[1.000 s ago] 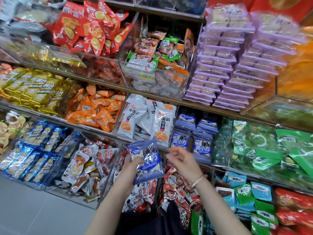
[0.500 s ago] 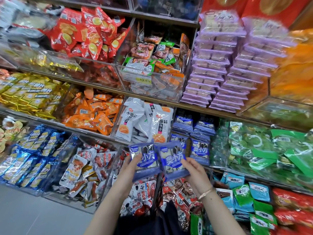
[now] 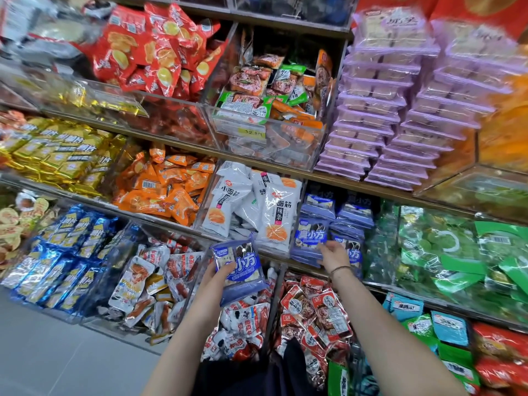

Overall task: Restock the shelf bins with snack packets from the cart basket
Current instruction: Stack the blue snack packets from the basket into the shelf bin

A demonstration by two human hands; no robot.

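Your left hand [image 3: 218, 278] grips a blue packet [image 3: 238, 267] from below, with the thumb curled over its front face. The packet is tilted and held in front of the lower bins, just under the white packets [image 3: 257, 207].

Your right hand [image 3: 334, 254] is up at the middle shelf [image 3: 274, 257], its back turned toward you. Its fingertips are at the lower right corner of a second blue packet [image 3: 311, 235], which stands upright at the front of the blue stacks [image 3: 354, 215]. The back of the hand hides the fingers, so you cannot tell whether they pinch that packet or only touch it. A thin bracelet [image 3: 340, 270] circles the right wrist.

The blue stacks sit between the white packets on their left and the green packets [image 3: 445, 247] on their right. Red packets [image 3: 314, 307] fill the bin below your right forearm. Your two hands are apart, the left lower and nearer to you than the right.
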